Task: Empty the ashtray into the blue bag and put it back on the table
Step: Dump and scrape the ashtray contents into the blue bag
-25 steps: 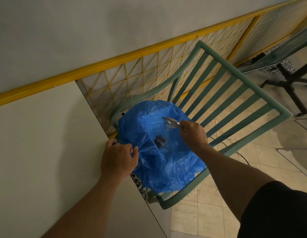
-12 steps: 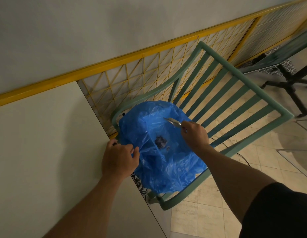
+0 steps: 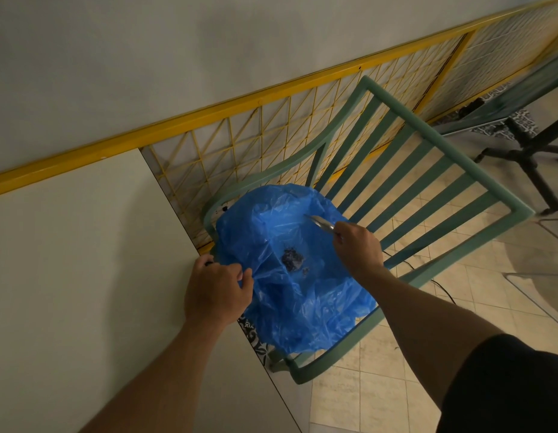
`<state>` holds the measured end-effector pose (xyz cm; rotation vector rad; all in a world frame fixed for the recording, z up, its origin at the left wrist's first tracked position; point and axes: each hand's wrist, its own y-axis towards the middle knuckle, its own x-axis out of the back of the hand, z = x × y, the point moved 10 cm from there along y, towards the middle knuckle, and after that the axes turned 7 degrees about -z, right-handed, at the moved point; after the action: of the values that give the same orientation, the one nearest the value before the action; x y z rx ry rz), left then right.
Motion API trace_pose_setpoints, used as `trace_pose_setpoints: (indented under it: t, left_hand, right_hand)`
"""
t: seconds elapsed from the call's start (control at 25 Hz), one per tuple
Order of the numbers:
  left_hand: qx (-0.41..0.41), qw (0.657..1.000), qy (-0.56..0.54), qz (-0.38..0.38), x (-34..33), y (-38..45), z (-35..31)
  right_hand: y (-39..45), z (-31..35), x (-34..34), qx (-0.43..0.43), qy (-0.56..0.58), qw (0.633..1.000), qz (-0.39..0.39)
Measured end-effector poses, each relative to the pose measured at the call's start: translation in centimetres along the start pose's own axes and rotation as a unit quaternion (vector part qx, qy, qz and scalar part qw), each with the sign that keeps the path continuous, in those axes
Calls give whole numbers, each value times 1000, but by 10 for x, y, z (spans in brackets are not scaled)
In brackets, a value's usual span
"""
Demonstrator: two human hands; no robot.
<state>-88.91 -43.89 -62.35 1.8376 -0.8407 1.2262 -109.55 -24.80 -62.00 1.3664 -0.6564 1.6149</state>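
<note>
A blue plastic bag (image 3: 302, 310) lies spread open on the seat of a green chair, with a small dark heap of ash (image 3: 291, 259) inside it. My right hand (image 3: 359, 246) holds a small metal ashtray (image 3: 321, 222) tilted on edge over the bag's far side. My left hand (image 3: 216, 293) pinches the bag's near-left rim at the corner of the white table (image 3: 84, 276). Most of the ashtray is hidden by my fingers.
The green slatted chair (image 3: 427, 201) stands against the table's right edge. A yellow mesh railing (image 3: 271, 132) runs behind them. Another table on a black pedestal base (image 3: 527, 151) stands far right on the tiled floor (image 3: 396, 385). A thin black cable crosses the tiles.
The right hand and ashtray have shifted slightly up and right over the bag. The left hand keeps its hold on the rim.
</note>
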Motion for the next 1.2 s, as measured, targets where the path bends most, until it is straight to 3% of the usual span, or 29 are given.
trace_pose_setpoints:
  t: [0.36, 0.56, 0.76, 1.2]
  left_hand:
    - [-2, 1000, 2, 3, -1, 0, 1]
    - [0, 1000, 4, 4, -1, 0, 1]
    - [-2, 1000, 0, 1, -1, 0, 1]
    - [-9, 1000, 6, -7, -1, 0, 0]
  right_hand:
    - [1, 3, 12, 4, 21, 999, -41]
    - [-3, -5, -5, -18, -13, 1000, 13]
    - [-7, -6, -7, -15, -18, 1000, 9]
    - [-1, 5, 10, -2, 15, 999, -42]
